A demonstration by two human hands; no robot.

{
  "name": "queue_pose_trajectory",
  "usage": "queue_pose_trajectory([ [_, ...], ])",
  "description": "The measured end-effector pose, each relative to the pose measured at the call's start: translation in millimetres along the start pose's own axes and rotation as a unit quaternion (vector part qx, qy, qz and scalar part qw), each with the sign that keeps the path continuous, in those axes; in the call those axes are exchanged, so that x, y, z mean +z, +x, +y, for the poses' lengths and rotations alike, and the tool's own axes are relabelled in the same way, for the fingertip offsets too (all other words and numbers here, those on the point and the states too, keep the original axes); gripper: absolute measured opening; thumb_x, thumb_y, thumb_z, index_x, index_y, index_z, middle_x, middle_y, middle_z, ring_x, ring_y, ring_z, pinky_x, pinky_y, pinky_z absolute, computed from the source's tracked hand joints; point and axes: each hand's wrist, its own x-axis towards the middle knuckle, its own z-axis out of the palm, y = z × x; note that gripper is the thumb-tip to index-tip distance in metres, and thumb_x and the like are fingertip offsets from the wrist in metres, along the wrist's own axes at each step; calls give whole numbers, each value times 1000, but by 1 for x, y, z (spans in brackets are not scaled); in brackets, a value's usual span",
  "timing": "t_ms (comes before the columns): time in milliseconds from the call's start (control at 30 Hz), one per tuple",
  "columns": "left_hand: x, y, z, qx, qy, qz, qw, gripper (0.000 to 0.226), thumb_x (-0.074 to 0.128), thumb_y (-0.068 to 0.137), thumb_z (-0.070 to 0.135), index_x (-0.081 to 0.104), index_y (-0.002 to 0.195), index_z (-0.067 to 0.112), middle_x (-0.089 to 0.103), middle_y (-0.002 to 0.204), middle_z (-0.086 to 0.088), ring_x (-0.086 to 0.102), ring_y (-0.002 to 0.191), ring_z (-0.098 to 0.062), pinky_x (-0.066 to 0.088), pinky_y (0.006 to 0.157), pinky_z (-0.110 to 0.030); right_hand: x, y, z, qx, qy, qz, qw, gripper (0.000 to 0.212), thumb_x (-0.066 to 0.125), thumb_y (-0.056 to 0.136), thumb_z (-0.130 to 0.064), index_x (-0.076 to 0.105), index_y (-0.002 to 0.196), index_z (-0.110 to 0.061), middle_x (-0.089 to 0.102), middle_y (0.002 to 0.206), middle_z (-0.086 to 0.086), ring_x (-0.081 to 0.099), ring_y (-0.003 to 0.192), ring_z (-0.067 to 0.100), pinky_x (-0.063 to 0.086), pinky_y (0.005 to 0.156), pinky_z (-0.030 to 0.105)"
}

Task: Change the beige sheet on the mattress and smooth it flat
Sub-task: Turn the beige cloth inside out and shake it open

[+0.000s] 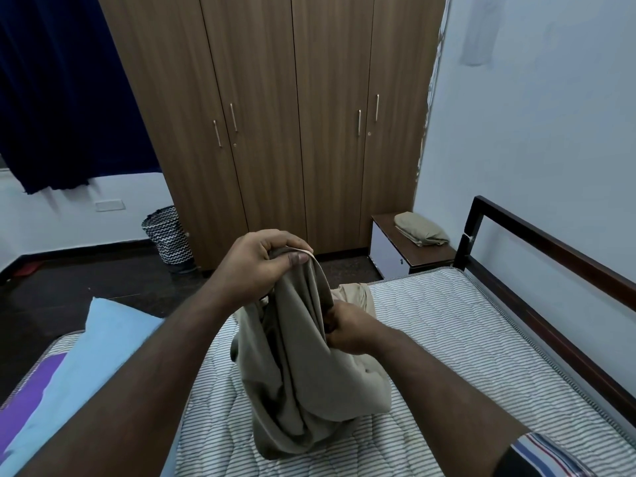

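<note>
Both forearms reach forward; the left hand (256,266) is raised, fingers (275,247) curled tight, the right hand (347,327) lower, fingers clenched

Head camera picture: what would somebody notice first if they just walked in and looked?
First, the bunched beige sheet held up in the middle over the bare striped mattress. The left hand pinches its top edge, and the right hand grips it lower down. Behind stands a big wooden wardrobe, and a folded beige sheet lies on the bedside table to the right.
</note>
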Motion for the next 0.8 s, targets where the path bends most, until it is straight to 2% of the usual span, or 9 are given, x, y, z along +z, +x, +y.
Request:
queue_pose_trajectory([
  [133,-4,-3,-2,1,-14,24,1000,16,74,90,11,79,96,25,76,99,10,68,107,-6,53,101,-41,-6,4,11,49,-21,20,998,4,61,84,-17,60,80,-17,63,78,1,62,77,22,44,59,25],
  [200,-11,-3,-7,-8,-22,50,998,14,74,91,13,79,95,25,76,99,9,69,105,-8,55,99,-42,-22,3,18,61,-35,59,996,7,56,84,-16,63,83,-17,67,88,7,65,84,27,38,61,25],
  [300,-21,-3,-17,-35,5,71,997,11,74,91,18,78,96,27,76,97,11,70,100,-7,56,94,-44,-59,-6,19,72,-115,92,986,18,55,89,-20,68,100,-13,70,102,10,66,95,32,44,69,31],
  [433,-32,9,-17,-41,56,81,994,8,74,92,24,78,94,30,76,92,13,70,92,-5,59,85,-44,-138,-21,-9,83,-253,113,957,18,52,91,-18,67,101,-15,66,97,7,66,96,30,52,73,35],
  [533,-46,31,6,24,81,143,986,6,71,94,27,76,97,27,73,94,8,68,90,-8,59,79,-42,-214,-34,-47,62,-328,263,905,16,53,88,-18,67,97,-14,64,92,5,64,93,33,52,72,36],
  [633,-59,56,42,121,88,272,951,9,67,96,31,73,95,24,68,89,1,63,83,-16,53,69,-37,-260,-41,-71,-49,-331,529,780,16,61,83,-22,66,82,-7,60,83,9,60,79,39,36,62,35],
  [667,-61,62,52,136,83,283,946,12,66,97,32,72,94,23,67,86,1,63,80,-16,51,67,-35,-262,-41,-71,-64,-326,573,749,16,64,80,-21,63,76,-5,59,79,11,58,73,39,34,59,35],
  [700,-62,66,55,126,84,263,953,13,65,97,34,71,94,23,67,84,1,63,78,-16,51,64,-32,-259,-41,-67,-53,-334,577,744,16,67,78,-19,62,75,-4,59,78,12,58,71,39,33,58,35],
  [800,-62,71,54,-2,175,85,981,15,64,96,40,71,91,28,69,82,2,67,76,-20,57,62,-37,-235,-43,-49,98,-349,378,852,17,60,84,-24,66,94,-11,65,98,10,62,90,36,42,66,34],
])
